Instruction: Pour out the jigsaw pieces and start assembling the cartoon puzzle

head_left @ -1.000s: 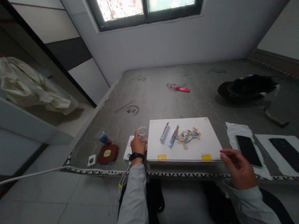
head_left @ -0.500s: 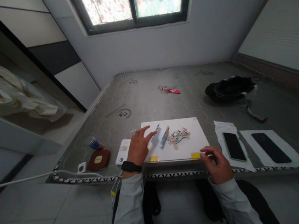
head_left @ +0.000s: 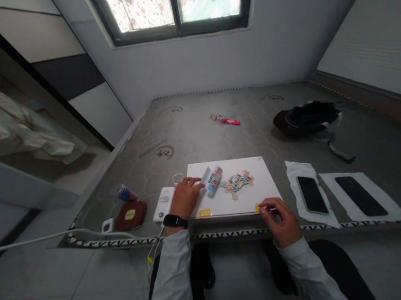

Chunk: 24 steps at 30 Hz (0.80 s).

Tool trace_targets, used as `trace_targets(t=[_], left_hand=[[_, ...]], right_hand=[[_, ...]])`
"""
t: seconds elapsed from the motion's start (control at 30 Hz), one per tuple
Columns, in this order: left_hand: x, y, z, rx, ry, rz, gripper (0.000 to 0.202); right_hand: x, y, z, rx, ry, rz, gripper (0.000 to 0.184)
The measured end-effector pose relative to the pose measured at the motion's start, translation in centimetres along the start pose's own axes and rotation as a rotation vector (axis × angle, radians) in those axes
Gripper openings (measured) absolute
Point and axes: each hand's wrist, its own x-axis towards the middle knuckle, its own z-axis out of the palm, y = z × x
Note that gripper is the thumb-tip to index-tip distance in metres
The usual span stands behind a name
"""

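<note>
On the near edge of the grey patterned mat [head_left: 195, 141], a flat white box [head_left: 235, 206] bears a curled printed paper [head_left: 215, 182] on its left half and a loose heap of small puzzle pieces [head_left: 238, 183] just to the right of it. The left hand [head_left: 186, 199] reaches over the box's left edge, fingers bent and slightly spread, tips at the paper's left flap; whether they grip it, I cannot tell. At the near right corner, the right hand [head_left: 281, 220] has thumb and forefinger close together by a yellow tape [head_left: 258, 208]; any pinch is unclear. Farther right lies a green-edged phone [head_left: 313, 195].
</note>
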Motion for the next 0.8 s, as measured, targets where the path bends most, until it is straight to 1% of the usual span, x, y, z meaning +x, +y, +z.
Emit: trace_targets(t=[0.1, 0.2, 0.27, 0.3, 0.4, 0.43, 0.47, 0.5, 0.57, 0.6, 0.63, 0.67, 0.73, 0.77, 0.8], left_hand=[[0.1, -0.3, 0.4, -0.025, -0.031, 0.005, 0.038], [0.0, -0.3, -0.1, -0.046, -0.034, 0.012, 0.046], [-0.1, -0.2, -1.0, -0.067, -0.002, 0.023, 0.046], [-0.3, -0.1, -1.6, -0.089, 0.034, 0.036, 0.043], [-0.8, 0.9, -4.1, -0.149, 0.158, 0.113, 0.021], [-1.1, 1.5, -5.0, -0.169, 0.202, 0.139, 0.019], [-1.3, 2.2, -5.9, -0.202, 0.255, 0.166, 0.018], [-1.6, 2.9, -6.8, -0.256, 0.295, 0.188, 0.018], [-2.0, 4.4, -8.1, -0.402, 0.330, 0.211, 0.015], [-2.1, 5.1, -8.6, -0.496, 0.306, 0.235, 0.013], [-2.1, 5.7, -8.8, -0.617, 0.275, 0.255, 0.015], [-2.1, 6.3, -8.9, -0.755, 0.213, 0.276, 0.018], [-1.8, 7.1, -8.3, -1.037, 0.002, 0.326, 0.018], [-1.6, 7.4, -7.7, -1.154, -0.093, 0.307, 0.019], [-1.3, 7.6, -7.1, -1.233, -0.161, 0.262, 0.022]], right_hand=[[0.0, -0.2, 0.0, 0.000, -0.009, 0.003, 0.018], [0.1, -0.2, -0.1, -0.004, -0.011, 0.001, 0.018], [0.2, 0.0, -0.2, -0.014, -0.017, -0.018, 0.016], [0.2, 0.0, -0.3, -0.019, -0.028, -0.038, 0.015], [0.4, -0.1, -0.7, -0.035, -0.059, -0.131, 0.008], [0.4, -0.3, -0.8, -0.036, -0.057, -0.161, 0.013], [0.3, -0.5, -0.9, -0.030, -0.047, -0.183, 0.022], [0.3, -0.8, -1.0, -0.016, -0.037, -0.193, 0.034], [0.2, -1.4, -1.3, 0.056, -0.037, -0.176, 0.061], [0.1, -1.7, -1.4, 0.125, -0.054, -0.144, 0.074], [0.1, -2.0, -1.6, 0.225, -0.086, -0.096, 0.085], [0.0, -2.3, -1.7, 0.355, -0.144, -0.029, 0.094], [0.0, -2.8, -1.9, 0.659, -0.314, 0.151, 0.105], [0.0, -3.0, -1.9, 0.793, -0.415, 0.249, 0.108], [0.0, -3.1, -1.9, 0.898, -0.503, 0.340, 0.108]])
